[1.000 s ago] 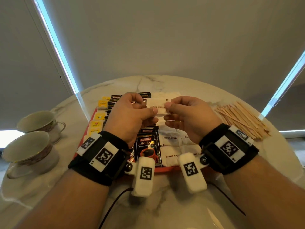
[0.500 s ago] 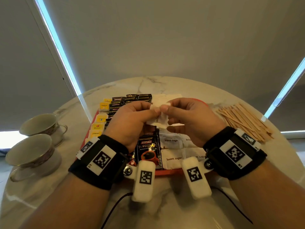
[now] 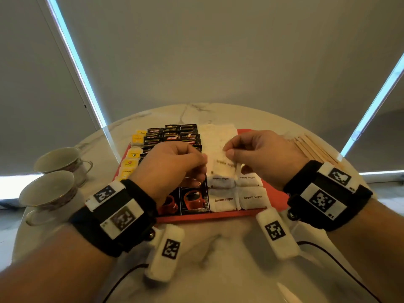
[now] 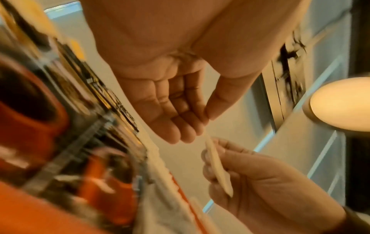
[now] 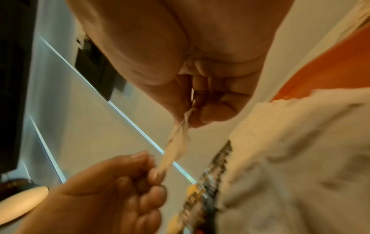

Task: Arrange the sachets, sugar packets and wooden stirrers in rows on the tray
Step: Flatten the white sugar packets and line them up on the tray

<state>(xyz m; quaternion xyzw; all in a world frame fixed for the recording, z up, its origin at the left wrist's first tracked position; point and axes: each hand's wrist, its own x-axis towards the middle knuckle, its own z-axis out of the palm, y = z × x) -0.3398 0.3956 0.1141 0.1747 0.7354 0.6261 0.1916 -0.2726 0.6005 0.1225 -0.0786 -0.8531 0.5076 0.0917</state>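
Head view: sugar packet [image 3: 223, 167] between left hand [image 3: 172, 165] and right hand [image 3: 262, 156] grips.

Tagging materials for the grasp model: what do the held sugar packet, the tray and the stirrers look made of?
Sugar packet, pinched by the left hand and right hand: matte white paper, judging by its soft crumpled edge and printed "brown sugar" text. Tray: smooth red-orange, probably plastic; faint sheen, uniform colour. Stirrers: thin flat strips of pale unfinished wood.
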